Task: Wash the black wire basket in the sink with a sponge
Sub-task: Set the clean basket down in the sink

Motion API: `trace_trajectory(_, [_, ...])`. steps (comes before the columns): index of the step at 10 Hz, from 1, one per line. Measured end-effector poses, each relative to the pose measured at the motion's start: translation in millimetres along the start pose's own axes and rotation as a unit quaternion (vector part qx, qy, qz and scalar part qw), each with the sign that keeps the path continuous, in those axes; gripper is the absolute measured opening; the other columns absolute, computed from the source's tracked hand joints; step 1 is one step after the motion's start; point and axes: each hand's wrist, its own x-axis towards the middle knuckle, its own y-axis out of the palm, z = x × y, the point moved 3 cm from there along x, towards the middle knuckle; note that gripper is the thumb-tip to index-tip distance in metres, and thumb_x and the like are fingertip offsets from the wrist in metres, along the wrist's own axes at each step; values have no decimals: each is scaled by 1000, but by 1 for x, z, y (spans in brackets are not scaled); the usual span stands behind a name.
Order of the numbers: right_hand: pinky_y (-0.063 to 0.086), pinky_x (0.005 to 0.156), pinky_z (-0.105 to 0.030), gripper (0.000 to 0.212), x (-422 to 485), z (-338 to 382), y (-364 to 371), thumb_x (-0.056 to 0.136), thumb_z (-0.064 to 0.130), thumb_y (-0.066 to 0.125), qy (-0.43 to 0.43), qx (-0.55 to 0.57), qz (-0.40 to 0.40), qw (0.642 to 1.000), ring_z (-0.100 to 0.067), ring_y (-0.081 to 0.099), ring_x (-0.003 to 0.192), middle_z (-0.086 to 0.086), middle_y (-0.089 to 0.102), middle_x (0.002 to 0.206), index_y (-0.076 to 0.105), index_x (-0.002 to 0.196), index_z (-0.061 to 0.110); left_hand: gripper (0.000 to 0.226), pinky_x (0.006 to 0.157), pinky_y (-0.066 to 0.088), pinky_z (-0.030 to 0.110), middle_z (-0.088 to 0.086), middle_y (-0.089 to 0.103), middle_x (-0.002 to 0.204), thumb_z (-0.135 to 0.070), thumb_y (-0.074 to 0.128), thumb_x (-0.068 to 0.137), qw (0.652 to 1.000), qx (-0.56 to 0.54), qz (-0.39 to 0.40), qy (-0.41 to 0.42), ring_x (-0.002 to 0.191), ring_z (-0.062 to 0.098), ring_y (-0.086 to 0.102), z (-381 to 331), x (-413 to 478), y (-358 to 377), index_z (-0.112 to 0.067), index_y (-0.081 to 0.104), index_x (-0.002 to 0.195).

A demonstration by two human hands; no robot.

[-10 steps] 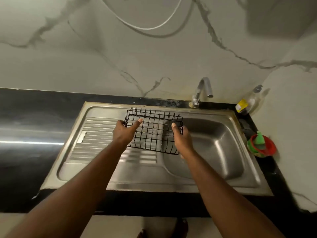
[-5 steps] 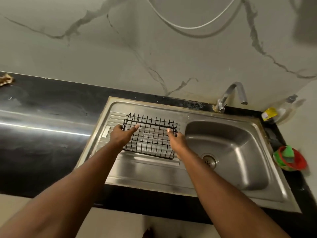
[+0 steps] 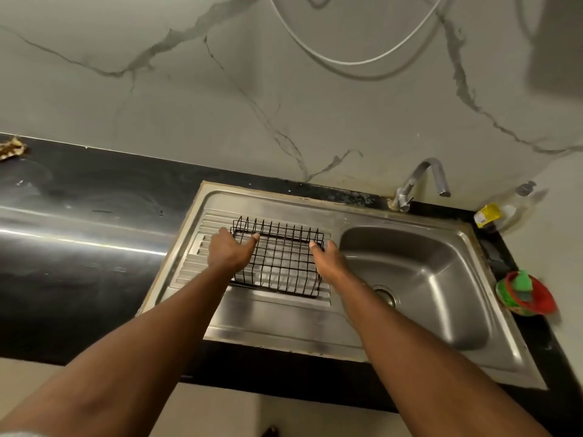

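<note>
The black wire basket (image 3: 280, 263) stands upright on the ribbed drainboard (image 3: 189, 266) of the steel sink (image 3: 284, 329), just left of the basin (image 3: 441, 279). The left grip (image 3: 230, 252) clasps its left rim and the right grip (image 3: 328, 261) its right rim, each thumb hooked over the top wire. The green sponge (image 3: 522, 279) lies in a red bowl (image 3: 542, 302) on the tabletop (image 3: 79, 247), well apart from the basket.

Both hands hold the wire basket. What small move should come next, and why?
Probably the right hand lets go and reaches for the green sponge in the red bowl: the black wire basket seems to sit on the drainboard, and neither hand holds a sponge.
</note>
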Motion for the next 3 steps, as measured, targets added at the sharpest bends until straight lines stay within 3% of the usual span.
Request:
trace_trajectory(1, [36, 117, -43, 74, -9, 9, -17, 104, 51, 50, -44, -24, -34, 998, -34, 36, 150, -12, 31, 166, 22, 163, 16, 91, 115, 42, 58, 19, 45, 155, -75, 64, 88, 994, 104, -30, 25, 144, 39, 45, -20, -17, -8, -10, 44, 149])
trace_trajectory(3, [46, 103, -35, 60, -43, 16, -56, 102, 43, 58, -128, -82, -81, 985, -30, 53, 134, -10, 48, 153, 40, 154, 19, 75, 108, 49, 53, 14, 57, 140, -68, 65, 91, 980, 145, -22, 137, 131, 32, 53, -61, -51, -18, -13, 51, 139])
